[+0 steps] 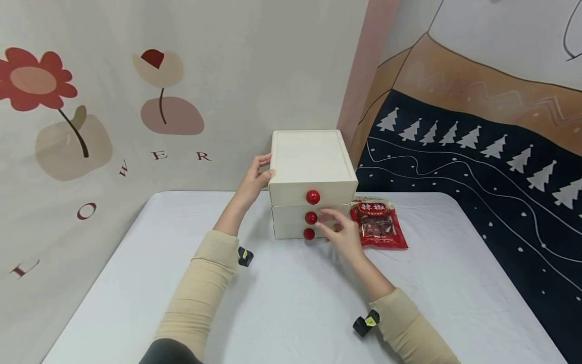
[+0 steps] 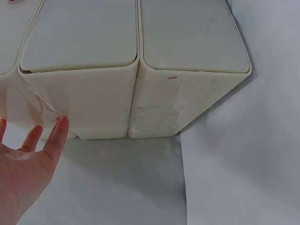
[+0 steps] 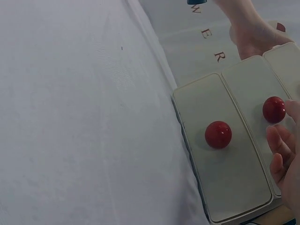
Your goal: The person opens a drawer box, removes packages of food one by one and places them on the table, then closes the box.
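Observation:
A cream cabinet (image 1: 313,156) has stacked drawers, each with a round red knob on its front. My left hand (image 1: 253,183) lies against the cabinet's left side, thumb near the front top edge. The left wrist view shows that hand (image 2: 28,168) with fingers extended at the side wall. At the front, my right hand (image 1: 343,235) is beside the middle knob (image 1: 311,218), fingertips around its right edge without closing on it. The right wrist view shows a fingertip next to the middle knob (image 3: 274,109); the bottom knob (image 3: 218,135) is apart from the fingers.
A red plastic food packet (image 1: 379,225) lies right of the cabinet, close to my right hand. The white-covered table (image 1: 291,303) extends in front. Behind stand a wall with flower prints (image 1: 170,96) and a dark tree-patterned cloth (image 1: 454,172).

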`<move>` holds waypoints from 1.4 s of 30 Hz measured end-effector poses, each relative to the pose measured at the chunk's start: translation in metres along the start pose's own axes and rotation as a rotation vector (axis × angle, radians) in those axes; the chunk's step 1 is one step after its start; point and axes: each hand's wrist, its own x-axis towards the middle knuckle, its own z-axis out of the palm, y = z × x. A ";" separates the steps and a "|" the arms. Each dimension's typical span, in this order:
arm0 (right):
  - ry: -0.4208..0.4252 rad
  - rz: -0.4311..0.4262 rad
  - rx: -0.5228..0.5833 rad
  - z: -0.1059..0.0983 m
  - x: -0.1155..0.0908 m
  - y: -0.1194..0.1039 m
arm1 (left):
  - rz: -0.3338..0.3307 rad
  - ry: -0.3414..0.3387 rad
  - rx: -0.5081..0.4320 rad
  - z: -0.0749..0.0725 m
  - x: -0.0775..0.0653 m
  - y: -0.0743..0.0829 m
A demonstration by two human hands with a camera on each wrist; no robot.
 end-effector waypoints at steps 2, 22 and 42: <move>-0.002 0.006 0.006 0.001 -0.001 0.001 | 0.002 0.000 0.001 0.000 0.000 0.000; -0.006 0.057 0.018 0.009 0.000 0.001 | 0.003 0.001 0.002 0.000 0.000 -0.001; 0.011 0.103 -0.006 0.016 0.000 0.002 | 0.011 -0.006 0.007 0.000 0.000 0.002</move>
